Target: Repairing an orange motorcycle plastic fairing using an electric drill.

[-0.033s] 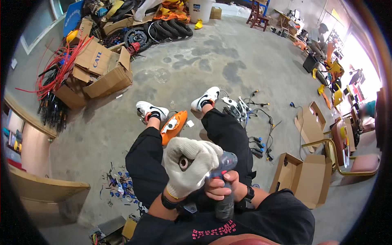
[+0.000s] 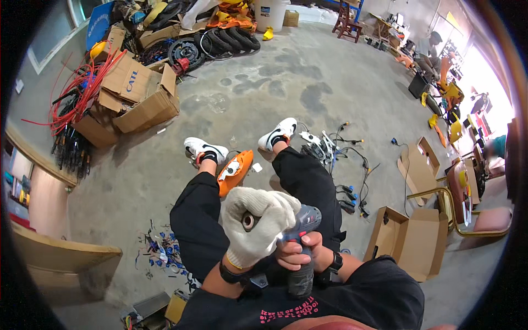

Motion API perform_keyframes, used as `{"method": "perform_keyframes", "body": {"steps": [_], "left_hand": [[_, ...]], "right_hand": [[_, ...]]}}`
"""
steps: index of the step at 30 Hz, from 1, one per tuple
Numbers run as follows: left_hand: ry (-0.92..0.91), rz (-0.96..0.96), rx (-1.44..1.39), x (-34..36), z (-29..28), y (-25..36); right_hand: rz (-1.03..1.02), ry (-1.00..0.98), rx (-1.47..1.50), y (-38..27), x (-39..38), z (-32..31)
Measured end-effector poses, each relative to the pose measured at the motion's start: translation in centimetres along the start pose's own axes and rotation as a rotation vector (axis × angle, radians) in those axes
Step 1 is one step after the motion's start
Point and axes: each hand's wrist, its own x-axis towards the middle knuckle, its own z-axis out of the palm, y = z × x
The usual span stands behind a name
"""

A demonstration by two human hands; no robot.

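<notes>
I sit with my legs stretched out over a concrete floor. My left hand (image 2: 256,223), in a white knit glove, is closed around a small round part (image 2: 249,221), of which only the end shows. My bare right hand (image 2: 297,254) grips the handle of a grey cordless drill (image 2: 306,219), just below and right of the gloved hand. The drill's nose points at the gloved fist and touches it. An orange plastic cover (image 2: 235,171) lies on the floor between my shoes.
Loose cables and connectors (image 2: 335,154) lie right of my right foot. Open cardboard boxes (image 2: 410,236) stand to the right and more boxes (image 2: 137,93) at the far left, with red wires and tyres (image 2: 225,41) behind. Blue scraps (image 2: 159,250) litter the floor on the left.
</notes>
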Motion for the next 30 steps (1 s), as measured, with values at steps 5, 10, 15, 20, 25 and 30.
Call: {"method": "perform_keyframes", "body": {"steps": [5,10,15,20,25,30], "left_hand": [[-0.001,0.0,0.026,-0.3,0.1,0.2],[0.136,-0.046,-0.181,-0.9,0.5,0.8],[0.062,0.036,-0.187,-1.1,0.3,0.3],[0.09,-0.02,0.092,-0.2,0.3,0.1],[0.117,-0.02,0.136,-0.2,-0.3,-2.2],[0.171,-0.031,0.185,-0.7,0.3,-1.7]], "right_hand": [[0.023,-0.095,-0.115,-0.4,0.3,-0.6],[0.008,-0.098,-0.193,0.1,0.4,-1.0],[-0.004,-0.195,-0.088,0.4,0.4,-1.9],[-0.046,-0.125,0.072,0.4,0.1,-3.0],[-0.118,-0.221,0.141,0.3,1.3,-3.4],[-0.165,-0.332,0.164,1.1,0.8,-4.5]]}}
